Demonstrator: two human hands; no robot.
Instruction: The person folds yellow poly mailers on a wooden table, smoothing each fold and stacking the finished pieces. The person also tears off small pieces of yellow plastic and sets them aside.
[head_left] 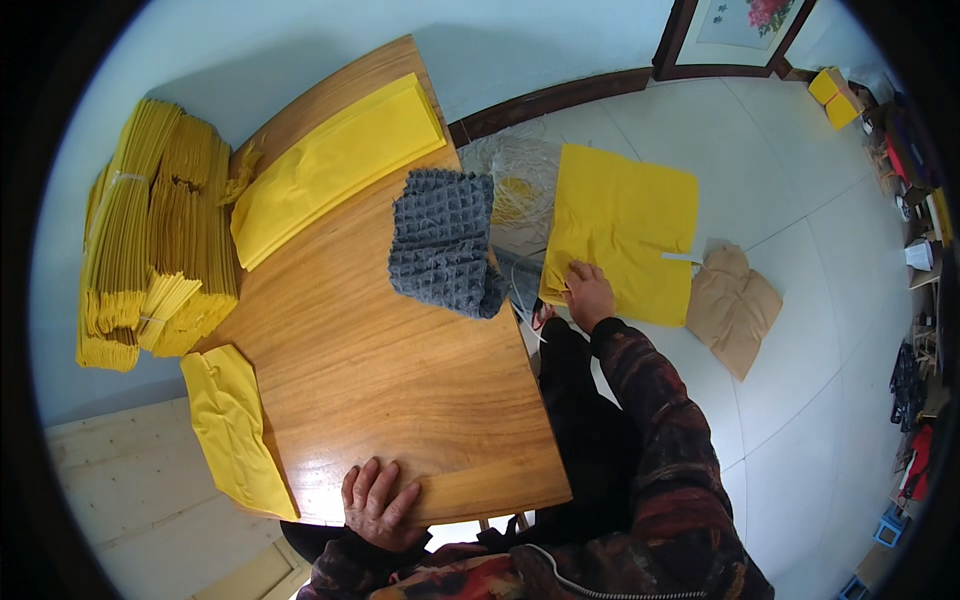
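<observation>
My left hand point(382, 505) lies on the near edge of the wooden table point(400, 400), fingers spread and nothing held. Beyond the table's right edge, my right hand point(588, 295) has its bent fingers on the lower left corner of a large yellow paper sheet point(625, 225), gripping it there; the thumb is hidden. Creases run across the sheet, and a short white strip point(682, 257) sticks out at its right side. Closest to that hand on the table is a dark grey waffle-textured cloth point(443, 240), bunched at the right edge.
Long yellow folded papers point(340, 170) lie along the table's far side. Tall yellow bundles point(165, 230) stand at the left, and another yellow piece point(232, 430) overhangs the left edge. On the tiled floor are pale stringy strands point(515, 165) and a brown paper piece point(735, 310). Assorted items line the right wall.
</observation>
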